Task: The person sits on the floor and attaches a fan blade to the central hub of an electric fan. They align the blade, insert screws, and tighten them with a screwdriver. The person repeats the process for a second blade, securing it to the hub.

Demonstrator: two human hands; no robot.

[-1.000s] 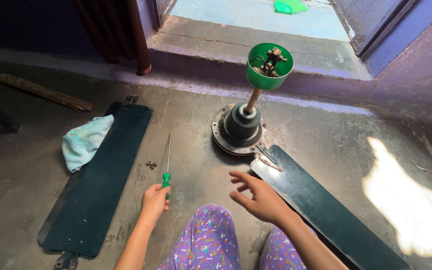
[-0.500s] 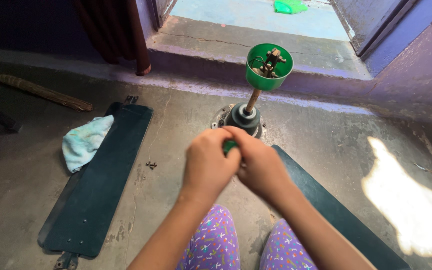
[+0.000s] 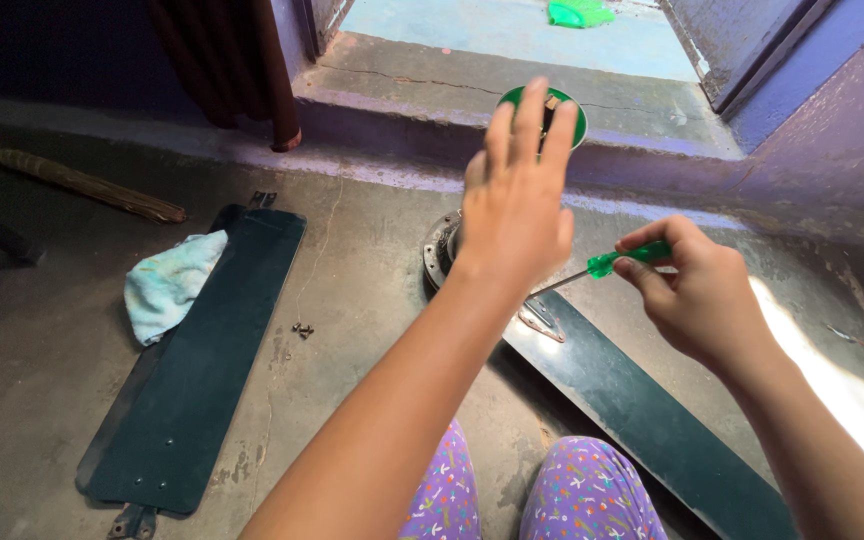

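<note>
Reaching with my left hand [image 3: 515,205], fingers spread and holding nothing, I hover just in front of the green cup [image 3: 576,118] atop the fan motor [image 3: 441,250] standing on the floor. My right hand [image 3: 700,293] is closed round the green handle of the screwdriver [image 3: 612,263], its thin shaft pointing down-left toward the bracket of the attached blade [image 3: 642,415]. The motor looks heavy and stiff, best steadied by its rod or body; the cup seems light plastic. The screwdriver is slim, rigid, gripped at the handle. Left on the floor lie a loose blade [image 3: 202,370], a blue cloth [image 3: 167,282] and small screws [image 3: 302,328]; the step [image 3: 402,95] rises close behind, with open floor between.
</note>
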